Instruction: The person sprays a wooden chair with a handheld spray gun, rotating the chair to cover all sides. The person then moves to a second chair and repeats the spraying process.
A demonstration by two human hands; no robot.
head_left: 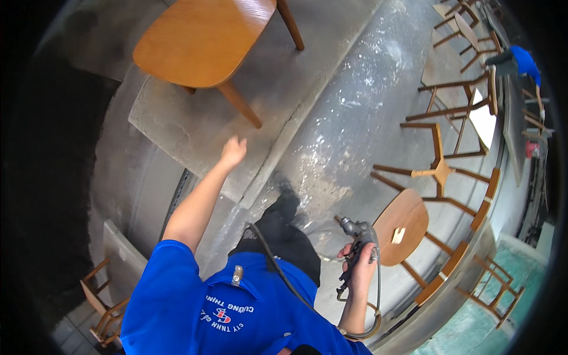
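In my right hand [365,266] is a metal spray gun [357,239], its nozzle pointing up and to the left. A hose [273,260] runs across my front, and another loops below the gun. My left hand [234,152] is stretched forward with its fingers curled and nothing visible in them. It is just below the front leg [242,106] of an orange-brown wooden chair, apart from it. The chair's glossy seat [198,41] faces up, and the chair stands on a grey board [171,127].
To the right, several wooden chairs and frames [441,171] line the paint-spotted floor [337,130]. A round-edged brown seat [402,228] with a small pale piece [399,235] is beside the gun. A person in blue [525,64] bends at the far right. Another chair [103,302] is lower left.
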